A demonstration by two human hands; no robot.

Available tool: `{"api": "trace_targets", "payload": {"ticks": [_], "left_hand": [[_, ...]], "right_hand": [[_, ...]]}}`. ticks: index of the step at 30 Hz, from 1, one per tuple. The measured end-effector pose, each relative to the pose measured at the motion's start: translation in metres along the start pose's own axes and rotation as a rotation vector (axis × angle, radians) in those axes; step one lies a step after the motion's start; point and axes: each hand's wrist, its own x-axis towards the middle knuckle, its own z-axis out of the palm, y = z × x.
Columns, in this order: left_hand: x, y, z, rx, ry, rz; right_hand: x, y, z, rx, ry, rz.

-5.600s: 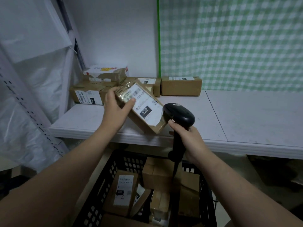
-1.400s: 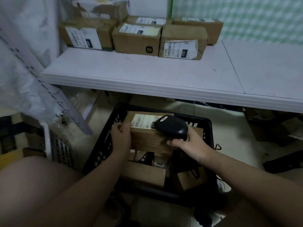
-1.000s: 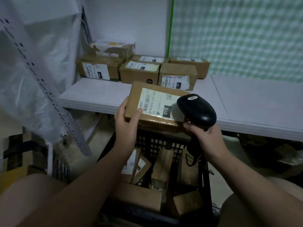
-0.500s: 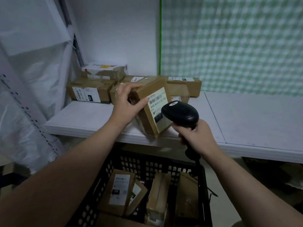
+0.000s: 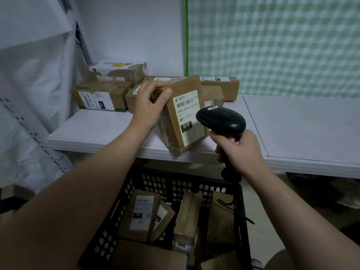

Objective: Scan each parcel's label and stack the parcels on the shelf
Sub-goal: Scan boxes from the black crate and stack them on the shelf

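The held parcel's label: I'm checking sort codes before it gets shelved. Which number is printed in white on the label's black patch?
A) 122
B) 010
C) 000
B: the black patch low on the label of the parcel gripped by the left hand reads 010, next to the scanner held in the right hand.

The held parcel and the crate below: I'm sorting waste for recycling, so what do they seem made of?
The parcel looks like matte brown cardboard, its side glossy and wrinkled as if wrapped in clear tape; its label seems to be white printed paper. The crate appears to be moulded black plastic, judging by the regular grid of square holes in its walls.
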Motion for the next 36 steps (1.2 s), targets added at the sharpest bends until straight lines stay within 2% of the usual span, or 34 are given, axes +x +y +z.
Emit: {"api": "trace_targets", "payload": {"ticks": [14,24,33,36], "left_hand": [[0.0,0.001,0.001,-0.01,0.007,-0.049],[0.002,0.004,0.0,-0.03,0.036,-0.104],[-0.007,0.015,0.0,-0.01,0.001,-0.052],[-0.009,0.019,0.002,-0.215,0.092,-0.177]], "right_hand": [[-0.008,0.005,-0.006,-0.001,-0.016,-0.041],[-0.013,0.004,-0.009,0.085,0.004,-0.022],[-0.008,0.009,-0.005,0.064,-0.1,-0.036],[0.002,0.014,-0.002,0.125,-0.106,0.059]]}}
